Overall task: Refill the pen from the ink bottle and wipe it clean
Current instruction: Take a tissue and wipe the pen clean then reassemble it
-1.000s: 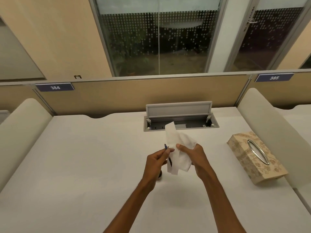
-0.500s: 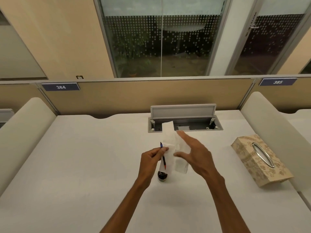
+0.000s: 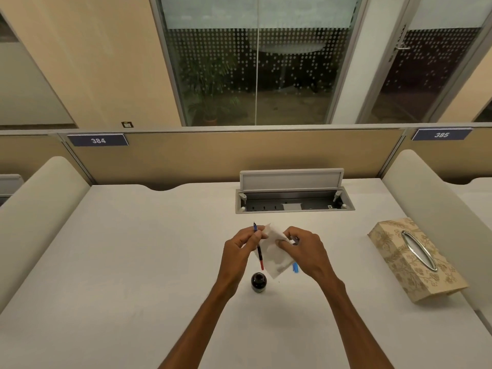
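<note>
Just below the centre of the frame, the left hand (image 3: 241, 247) pinches a thin pen (image 3: 258, 250) between thumb and fingertips, closed around its upper part. The pen stands nearly upright, with its dark blue tip above the fingers and its red lower end hanging free. The right hand (image 3: 302, 249) is closed on a white tissue (image 3: 275, 255), with the thumb pressed onto the sheet; the tissue lies against the pen's right side and droops below both hands. Whether it wraps the barrel or only touches it is hard to tell.

Directly beneath the pen, a small dark ink bottle (image 3: 258, 282) stands on the pale worktop (image 3: 133, 262). It appears uncapped, though that is not certain. A small blue piece (image 3: 295, 268), perhaps a cap, peeks out just under the tissue's right edge. At the right of the frame, a patterned tissue box (image 3: 415, 259) lies well apart from the hands.

The pen looks light, stiff and smooth, so it is likely slippery where ink is wet; a pinch on the dry middle of the barrel seems safest, keeping the fingers off the inky end. The tissue is soft, limp and easily torn, so it is best folded around the barrel and drawn along gently. The bottle looks small and easy to tip, and it would probably spill if a wrist knocked it.
</note>
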`<act>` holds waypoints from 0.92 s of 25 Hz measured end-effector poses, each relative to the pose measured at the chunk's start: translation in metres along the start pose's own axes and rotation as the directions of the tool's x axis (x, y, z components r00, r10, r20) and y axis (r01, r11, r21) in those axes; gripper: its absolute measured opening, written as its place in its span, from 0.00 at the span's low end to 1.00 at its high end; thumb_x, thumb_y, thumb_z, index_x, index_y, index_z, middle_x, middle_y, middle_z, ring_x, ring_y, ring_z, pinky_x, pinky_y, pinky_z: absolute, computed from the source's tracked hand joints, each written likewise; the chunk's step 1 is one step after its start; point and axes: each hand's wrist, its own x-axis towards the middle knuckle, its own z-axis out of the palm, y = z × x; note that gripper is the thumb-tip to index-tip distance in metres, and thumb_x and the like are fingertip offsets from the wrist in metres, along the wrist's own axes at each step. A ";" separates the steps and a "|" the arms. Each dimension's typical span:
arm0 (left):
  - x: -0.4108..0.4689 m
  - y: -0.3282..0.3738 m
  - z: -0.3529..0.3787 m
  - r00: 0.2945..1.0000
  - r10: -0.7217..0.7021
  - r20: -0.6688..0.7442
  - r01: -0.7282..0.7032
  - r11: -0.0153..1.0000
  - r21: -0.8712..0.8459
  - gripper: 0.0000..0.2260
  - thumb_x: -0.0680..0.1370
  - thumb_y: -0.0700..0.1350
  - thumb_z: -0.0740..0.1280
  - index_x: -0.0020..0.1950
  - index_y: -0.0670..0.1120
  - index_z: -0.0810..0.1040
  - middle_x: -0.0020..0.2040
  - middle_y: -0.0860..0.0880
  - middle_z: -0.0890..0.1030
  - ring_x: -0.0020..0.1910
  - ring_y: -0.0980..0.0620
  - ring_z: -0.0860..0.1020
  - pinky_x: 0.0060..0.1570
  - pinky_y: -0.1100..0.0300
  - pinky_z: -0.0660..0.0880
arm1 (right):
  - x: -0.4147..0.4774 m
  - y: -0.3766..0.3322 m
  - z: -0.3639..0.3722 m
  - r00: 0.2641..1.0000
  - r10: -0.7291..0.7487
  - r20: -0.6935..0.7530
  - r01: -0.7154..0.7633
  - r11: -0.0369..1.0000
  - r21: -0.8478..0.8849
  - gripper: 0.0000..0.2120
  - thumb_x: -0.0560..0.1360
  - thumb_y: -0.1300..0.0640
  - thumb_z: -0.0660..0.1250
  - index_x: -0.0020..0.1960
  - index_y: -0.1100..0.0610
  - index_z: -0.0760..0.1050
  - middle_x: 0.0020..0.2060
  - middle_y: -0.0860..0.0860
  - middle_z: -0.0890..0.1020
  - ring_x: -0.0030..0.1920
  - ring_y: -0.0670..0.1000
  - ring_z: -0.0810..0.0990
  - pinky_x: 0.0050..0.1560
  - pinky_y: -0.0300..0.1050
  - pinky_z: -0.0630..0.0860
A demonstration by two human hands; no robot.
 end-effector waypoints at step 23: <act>-0.003 0.014 0.014 0.996 0.087 -0.023 -0.085 0.992 0.090 0.05 0.72 0.47 0.76 0.44 0.54 0.82 0.40 0.58 0.85 0.41 0.60 0.84 0.38 0.68 0.80 | -0.015 -0.039 -0.013 0.877 0.338 0.342 -0.472 0.472 0.745 0.16 0.81 0.49 0.60 0.58 0.59 0.77 0.45 0.62 0.81 0.31 0.52 0.76 0.21 0.34 0.70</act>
